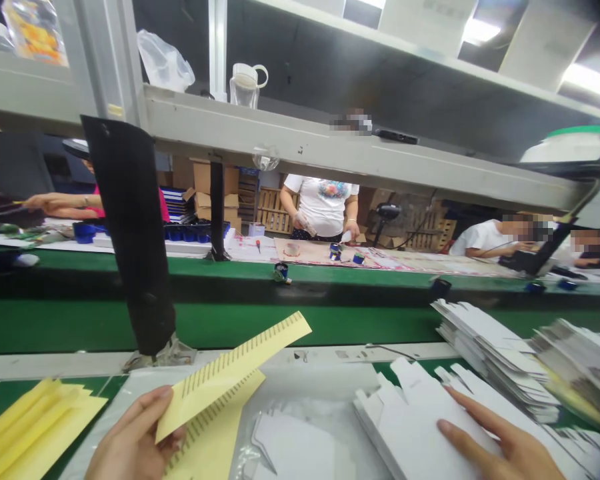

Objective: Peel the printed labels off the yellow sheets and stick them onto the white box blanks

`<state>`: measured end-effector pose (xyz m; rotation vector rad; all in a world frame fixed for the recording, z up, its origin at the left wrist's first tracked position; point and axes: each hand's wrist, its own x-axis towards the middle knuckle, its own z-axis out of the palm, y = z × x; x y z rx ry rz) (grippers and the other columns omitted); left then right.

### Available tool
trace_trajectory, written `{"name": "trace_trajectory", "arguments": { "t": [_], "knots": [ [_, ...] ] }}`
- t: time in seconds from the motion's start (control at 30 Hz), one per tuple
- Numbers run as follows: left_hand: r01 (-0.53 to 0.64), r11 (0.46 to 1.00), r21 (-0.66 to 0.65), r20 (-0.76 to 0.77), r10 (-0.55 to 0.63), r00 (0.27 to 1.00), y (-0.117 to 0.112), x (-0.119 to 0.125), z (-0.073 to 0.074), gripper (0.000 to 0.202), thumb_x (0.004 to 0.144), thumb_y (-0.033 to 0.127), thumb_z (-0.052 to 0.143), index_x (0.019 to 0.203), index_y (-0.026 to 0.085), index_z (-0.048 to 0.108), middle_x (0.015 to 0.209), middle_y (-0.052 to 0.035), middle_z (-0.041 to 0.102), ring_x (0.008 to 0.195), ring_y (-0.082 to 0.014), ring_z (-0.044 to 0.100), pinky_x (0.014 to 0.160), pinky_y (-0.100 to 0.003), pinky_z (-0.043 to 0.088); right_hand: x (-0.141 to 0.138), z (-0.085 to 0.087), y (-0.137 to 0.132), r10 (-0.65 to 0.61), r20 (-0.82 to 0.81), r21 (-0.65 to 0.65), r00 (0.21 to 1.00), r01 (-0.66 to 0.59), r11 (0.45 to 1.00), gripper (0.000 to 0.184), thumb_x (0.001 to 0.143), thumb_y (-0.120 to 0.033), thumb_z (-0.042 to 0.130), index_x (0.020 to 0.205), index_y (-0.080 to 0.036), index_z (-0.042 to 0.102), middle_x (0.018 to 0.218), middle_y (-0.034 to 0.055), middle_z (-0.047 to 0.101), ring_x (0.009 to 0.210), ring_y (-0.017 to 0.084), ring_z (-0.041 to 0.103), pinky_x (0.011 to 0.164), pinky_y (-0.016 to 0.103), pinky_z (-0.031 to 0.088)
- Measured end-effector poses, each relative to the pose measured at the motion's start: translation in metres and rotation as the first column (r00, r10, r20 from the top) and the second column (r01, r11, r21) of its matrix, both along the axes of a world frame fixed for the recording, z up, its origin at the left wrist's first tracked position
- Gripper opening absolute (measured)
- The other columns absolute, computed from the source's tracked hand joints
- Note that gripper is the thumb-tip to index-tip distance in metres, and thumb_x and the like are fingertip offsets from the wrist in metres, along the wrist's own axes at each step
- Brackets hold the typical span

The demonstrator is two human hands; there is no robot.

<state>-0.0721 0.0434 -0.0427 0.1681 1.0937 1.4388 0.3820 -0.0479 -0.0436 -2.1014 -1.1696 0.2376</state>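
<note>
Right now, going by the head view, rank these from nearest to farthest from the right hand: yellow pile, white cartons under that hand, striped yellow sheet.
1. White cartons: directly under the right hand's fingers.
2. Striped yellow sheet: left of the cartons, in the left hand.
3. Yellow pile: far left, beyond the left hand.

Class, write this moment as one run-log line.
left hand: holds yellow printed paper | right hand: touches white card stack | far left: yellow sheets
</note>
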Motion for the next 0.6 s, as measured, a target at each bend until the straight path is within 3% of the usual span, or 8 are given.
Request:
{"name": "trace_trajectory", "arguments": {
  "t": [0.1, 0.2, 0.3, 0.43, 0.53, 0.6],
  "knots": [
    [0.014, 1.000, 0.001, 0.006, -0.014, 1.000, 0.002, 0.002, -0.004, 0.023, 0.063, 0.009, 0.078, 0.078, 0.020, 0.064, 0.057, 0.0011, 0.060, 0.043, -0.0171, 0.054, 0.040, -0.026, 0.049, 0.014, -0.010, -0.004, 0.036, 0.269, -0.092, 0.963, -0.012, 0.996, 0.074, 0.077, -0.073, 0.047, 0.129, -0.023, 0.065, 0.122, 0.0103, 0.070, 0.108, 0.038, 0.068, 0.092, 0.054, 0.056],
    [0.007, 1.000, -0.003, 0.001, -0.007, 1.000, 0.003, 0.004, -0.004, 0.025, 0.060, 0.007, 0.078, 0.078, 0.019, 0.064, 0.062, 0.0013, 0.062, 0.044, -0.0160, 0.055, 0.040, -0.026, 0.050, 0.012, -0.022, -0.007, 0.057, 0.433, -0.098, 0.899, -0.016, 0.995, 0.069, 0.082, -0.071, 0.042, 0.130, -0.026, 0.063, 0.117, 0.0091, 0.072, 0.096, 0.033, 0.072, 0.076, 0.048, 0.062],
    [0.008, 1.000, -0.008, -0.011, -0.008, 1.000, 0.000, 0.007, 0.000, 0.017, 0.068, 0.009, 0.074, 0.078, 0.018, 0.064, 0.066, 0.0004, 0.064, 0.045, -0.0155, 0.055, 0.041, -0.026, 0.050, 0.006, -0.027, -0.006, 0.124, 0.468, -0.045, 0.875, -0.117, 0.992, 0.062, 0.084, -0.067, 0.043, 0.124, -0.025, 0.066, 0.116, 0.0088, 0.071, 0.103, 0.030, 0.070, 0.080, 0.044, 0.062],
    [0.033, 0.999, 0.008, -0.017, -0.033, 0.999, -0.006, 0.011, 0.006, 0.016, 0.073, 0.009, 0.072, 0.080, 0.019, 0.062, 0.067, -0.0003, 0.065, 0.047, -0.0149, 0.054, 0.042, -0.024, 0.048, 0.003, -0.033, 0.000, 0.167, 0.427, -0.042, 0.889, -0.165, 0.985, 0.055, 0.085, -0.064, 0.045, 0.117, -0.026, 0.069, 0.119, 0.0082, 0.070, 0.109, 0.029, 0.067, 0.095, 0.049, 0.056],
    [0.053, 0.998, 0.013, -0.004, -0.053, 0.999, -0.009, 0.013, 0.007, 0.014, 0.076, 0.009, 0.070, 0.080, 0.020, 0.062, 0.070, -0.0015, 0.066, 0.051, -0.0152, 0.055, 0.046, -0.024, 0.047, 0.004, -0.040, 0.003, 0.183, 0.469, -0.042, 0.864, -0.185, 0.982, 0.050, 0.086, -0.060, 0.045, 0.109, -0.024, 0.072, 0.111, 0.0097, 0.072, 0.103, 0.032, 0.068, 0.093, 0.054, 0.056],
    [0.053, 0.998, 0.033, 0.002, -0.053, 0.999, -0.010, 0.014, 0.009, 0.016, 0.074, 0.010, 0.072, 0.080, 0.020, 0.062, 0.073, -0.0023, 0.066, 0.054, -0.0159, 0.056, 0.047, -0.024, 0.047, 0.006, -0.042, 0.002, 0.151, 0.530, 0.038, 0.834, -0.201, 0.979, 0.046, 0.085, -0.056, 0.048, 0.102, -0.022, 0.074, 0.105, 0.0124, 0.073, 0.098, 0.037, 0.068, 0.088, 0.061, 0.055]
  ]
}}
